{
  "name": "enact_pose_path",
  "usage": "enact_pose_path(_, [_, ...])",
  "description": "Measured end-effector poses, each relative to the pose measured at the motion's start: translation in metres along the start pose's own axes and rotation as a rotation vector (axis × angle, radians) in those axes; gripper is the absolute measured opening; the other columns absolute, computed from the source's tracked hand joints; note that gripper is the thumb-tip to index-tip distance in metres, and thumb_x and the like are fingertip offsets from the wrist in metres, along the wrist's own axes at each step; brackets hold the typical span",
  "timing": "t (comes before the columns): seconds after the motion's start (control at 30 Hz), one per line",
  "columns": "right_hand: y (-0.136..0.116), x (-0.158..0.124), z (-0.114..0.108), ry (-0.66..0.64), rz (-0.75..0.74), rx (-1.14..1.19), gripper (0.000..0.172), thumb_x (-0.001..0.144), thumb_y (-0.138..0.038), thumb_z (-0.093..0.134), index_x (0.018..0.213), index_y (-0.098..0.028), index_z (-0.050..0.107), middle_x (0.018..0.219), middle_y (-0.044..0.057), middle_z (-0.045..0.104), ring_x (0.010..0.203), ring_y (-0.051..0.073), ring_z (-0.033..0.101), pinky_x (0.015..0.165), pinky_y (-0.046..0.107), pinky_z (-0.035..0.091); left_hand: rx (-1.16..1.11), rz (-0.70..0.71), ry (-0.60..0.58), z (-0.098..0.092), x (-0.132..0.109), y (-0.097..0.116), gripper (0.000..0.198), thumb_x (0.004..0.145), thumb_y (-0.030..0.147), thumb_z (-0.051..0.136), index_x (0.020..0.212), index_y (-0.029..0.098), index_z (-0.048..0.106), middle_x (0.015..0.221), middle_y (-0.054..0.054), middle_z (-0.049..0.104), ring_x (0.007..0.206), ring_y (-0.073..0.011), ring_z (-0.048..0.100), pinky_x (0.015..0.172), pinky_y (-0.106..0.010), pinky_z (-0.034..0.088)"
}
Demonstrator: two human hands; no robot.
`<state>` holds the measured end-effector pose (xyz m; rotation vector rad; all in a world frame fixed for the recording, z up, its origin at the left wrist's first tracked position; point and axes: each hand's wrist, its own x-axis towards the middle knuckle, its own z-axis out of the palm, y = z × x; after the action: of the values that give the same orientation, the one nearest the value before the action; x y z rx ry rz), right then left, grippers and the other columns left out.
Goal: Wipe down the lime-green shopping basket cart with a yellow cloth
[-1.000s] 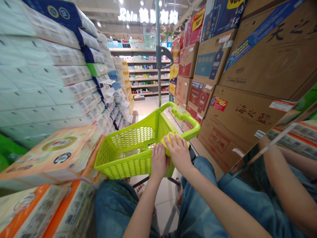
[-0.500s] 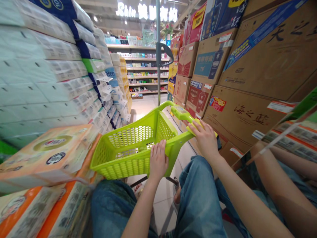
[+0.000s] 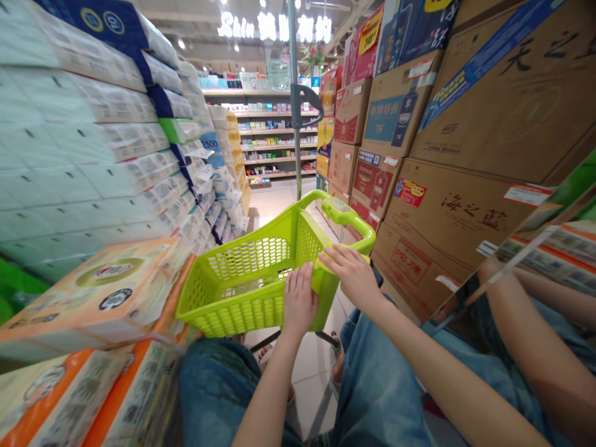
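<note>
A lime-green plastic shopping basket [image 3: 246, 292] with a mesh wall and a long handle [image 3: 347, 217] stands in front of me at waist height. My left hand [image 3: 300, 301] grips its near rim. My right hand [image 3: 349, 276] lies across the rim by the handle's lower end, curled over a soft yellow item [image 3: 331, 256]. Most of that item is hidden under my fingers, so I cannot tell what it is. A few small things lie on the basket's floor, too blurred to name.
Stacked tissue packs [image 3: 93, 149] wall the left side, with orange-and-cream boxes [image 3: 102, 298] lower down. Cardboard cartons [image 3: 465, 136] wall the right. A mirror panel [image 3: 521, 323] low on the right reflects my arms. A metal pole [image 3: 294, 124] stands ahead, before distant shelves [image 3: 274, 143].
My right hand has slid left and nearer to me along the rim, with the yellow item under it. The basket has shifted slightly right. My left hand stays on the rim.
</note>
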<state>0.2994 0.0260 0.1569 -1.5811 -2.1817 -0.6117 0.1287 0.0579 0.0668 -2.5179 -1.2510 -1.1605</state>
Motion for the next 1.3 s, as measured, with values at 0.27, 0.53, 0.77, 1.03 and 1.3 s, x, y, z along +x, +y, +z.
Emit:
enact_pose_path(0.27, [0.040, -0.004, -0.014, 0.088, 0.313, -0.106, 0.047, 0.089, -0.003, 0.043, 0.127, -0.022, 0.062, 0.140, 0.006, 0.061, 0.136, 0.026, 0.044, 0.108, 0.042, 0.035, 0.001, -0.003, 0.003, -0.001, 0.000, 0.004, 0.074, 0.080, 0.007, 0.048, 0.151, 0.015, 0.028, 0.147, -0.011, 0.051, 0.135, -0.0282, 0.045, 0.119, -0.050, 0.030])
enact_pose_path(0.53, [-0.054, 0.010, 0.013, -0.027, 0.200, -0.047, 0.035, 0.097, -0.016, 0.045, 0.128, -0.018, 0.061, 0.139, 0.011, 0.060, 0.135, 0.029, 0.046, 0.112, 0.046, 0.033, 0.031, 0.006, -0.036, -0.004, -0.002, 0.000, 0.074, 0.080, 0.011, 0.051, 0.150, 0.013, 0.029, 0.148, -0.013, 0.049, 0.137, -0.0295, 0.043, 0.118, -0.050, 0.031])
enact_pose_path(0.77, [0.016, -0.008, -0.001, -0.027, 0.060, 0.078, 0.061, 0.085, 0.003, 0.041, 0.134, -0.029, 0.058, 0.145, 0.000, 0.056, 0.140, 0.021, 0.041, 0.117, 0.046, 0.026, 0.016, 0.018, -0.031, -0.005, -0.002, 0.002, 0.076, 0.080, 0.008, 0.049, 0.152, 0.015, 0.026, 0.151, -0.012, 0.046, 0.138, -0.0283, 0.043, 0.118, -0.050, 0.031])
enact_pose_path(1.03, [0.038, -0.010, -0.007, 0.119, 0.332, 0.004, 0.060, 0.081, 0.002, 0.044, 0.130, -0.026, 0.062, 0.139, 0.003, 0.060, 0.138, 0.026, 0.039, 0.116, 0.048, 0.030, -0.003, -0.006, -0.046, -0.005, 0.001, 0.007, 0.080, 0.079, 0.008, 0.050, 0.154, 0.016, 0.022, 0.153, -0.011, 0.044, 0.139, -0.0278, 0.042, 0.119, -0.050, 0.029])
enact_pose_path(1.3, [-0.055, 0.002, 0.019, 0.047, 0.199, 0.037, 0.043, 0.093, -0.010, 0.047, 0.132, -0.022, 0.060, 0.137, 0.007, 0.061, 0.135, 0.029, 0.042, 0.116, 0.048, 0.030, 0.015, 0.011, -0.077, -0.009, -0.002, 0.001, 0.077, 0.079, 0.010, 0.050, 0.152, 0.012, 0.026, 0.152, -0.014, 0.045, 0.140, -0.0300, 0.041, 0.117, -0.052, 0.032])
